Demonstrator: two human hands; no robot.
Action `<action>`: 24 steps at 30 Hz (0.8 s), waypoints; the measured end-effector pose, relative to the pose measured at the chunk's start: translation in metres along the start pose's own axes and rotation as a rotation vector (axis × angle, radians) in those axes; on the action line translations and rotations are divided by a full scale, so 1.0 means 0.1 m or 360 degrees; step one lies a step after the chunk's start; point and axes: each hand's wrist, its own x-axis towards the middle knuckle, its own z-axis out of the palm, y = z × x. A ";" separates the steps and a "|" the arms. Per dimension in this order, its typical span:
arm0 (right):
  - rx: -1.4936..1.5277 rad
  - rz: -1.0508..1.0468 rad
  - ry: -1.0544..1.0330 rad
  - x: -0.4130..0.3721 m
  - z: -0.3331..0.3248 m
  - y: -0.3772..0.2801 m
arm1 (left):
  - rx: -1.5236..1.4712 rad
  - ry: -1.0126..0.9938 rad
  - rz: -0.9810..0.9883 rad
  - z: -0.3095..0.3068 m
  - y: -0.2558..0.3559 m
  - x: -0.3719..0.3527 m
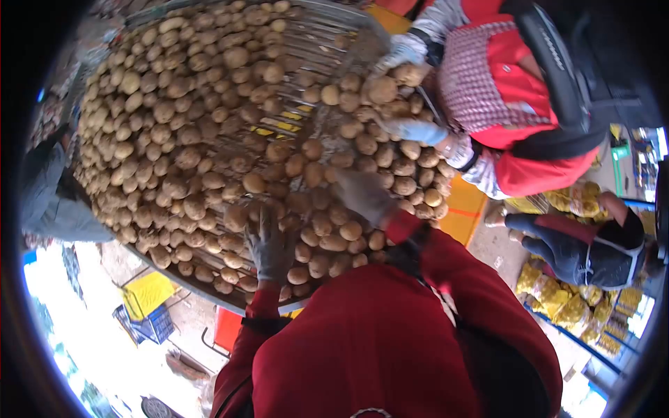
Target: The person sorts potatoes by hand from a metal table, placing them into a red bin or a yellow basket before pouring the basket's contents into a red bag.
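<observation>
Many potatoes (pixel 167 132) cover a slatted metal table (pixel 317 42) in front of me. My left hand (pixel 270 245), in a grey glove, rests on potatoes near the table's front edge, its fingers stretched upward and apart. Farther right, my right hand (pixel 362 195), also gloved, reaches over the pile with its fingertips among the potatoes. Motion blurs its fingers, and whether it holds a potato cannot be made out. Between the two hands lie several loose potatoes. Dirt and bare slats show beyond them.
At the upper right a co-worker in a red and checked top (pixel 481 76) has gloved hands on the potatoes. Another person (pixel 49 188) stands at the left edge. A third person (pixel 592 251) bends near yellow sacks (pixel 557 299). A yellow crate (pixel 148 296) stands lower left.
</observation>
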 end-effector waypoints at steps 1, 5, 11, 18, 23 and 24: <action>-0.0124 0.0058 -0.0097 0.10 0.23 0.12 | 0.0014 0.0012 0.0144 -0.02 0.12 -0.12; -0.0386 0.0229 -0.0231 0.37 0.55 0.15 | -0.0351 -0.0266 0.0049 -0.05 0.28 -0.60; -0.0011 0.0202 -0.0665 -0.19 -0.07 -0.09 | -0.0913 -0.0190 -0.0410 -0.39 -0.07 -0.73; 0.0059 -0.0191 -0.0231 -0.89 -0.29 0.05 | -0.0220 -0.0125 -0.0276 -0.33 0.09 -0.42; -0.0516 0.0751 -0.0155 -1.34 -0.67 0.84 | -0.0425 -0.0453 -0.0371 -0.31 0.26 -0.70; -0.0612 0.0742 -0.0196 -1.38 -0.60 0.95 | -0.0494 -0.0430 -0.0392 -0.32 0.29 -0.83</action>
